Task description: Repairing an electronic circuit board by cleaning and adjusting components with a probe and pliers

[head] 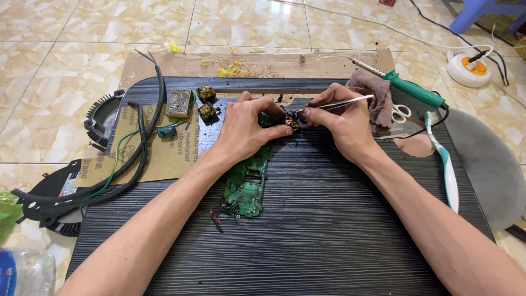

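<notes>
- We are sitting on a tiled floor (pixel 49 82) of beige marble-patterned squares, with a dark wood-grain board serving as our bench (pixel 329 230) and a sheet of brown sandpaper (pixel 164 159) tucked under its left edge.
- Our left hand (pixel 244 129) is closed around the top end of a green circuit board (pixel 246 183), fingers curled over it and pinning it against the bench; the board runs down toward us from that hand.
- Our right hand (pixel 342 123) is pinched shut on a pair of metal tweezers (pixel 337 103), whose tips meet a small brown-and-gold component (pixel 291 121) at the board's top, just beside the left fingertips.
- Risk: the tweezer tips sit very near our own left fingers. A slip under prying force could, we judge, jab the skin.
- Risk: the component looks charred, with black crumbs scattered around it. Pulling hard could tear the board's copper or fling debris.
- Risk: the soldering iron (pixel 405 85) with a green handle lies on a brownish rag (pixel 372 93) just beyond our right hand, its cord running to a round white socket (pixel 468 68). Whether it is hot we cannot tell; if so, the rag could scorch or our wrist could brush the tip.
- Scissors (pixel 402 114) and a white-and-teal toothbrush (pixel 446 164) lie near our right forearm, so a sweep of the arm could knock them off.
- At left, black cables (pixel 143 131), removed transformers (pixel 207 107) and a metal block (pixel 179 103) crowd the bench edge, where they could snag.
</notes>
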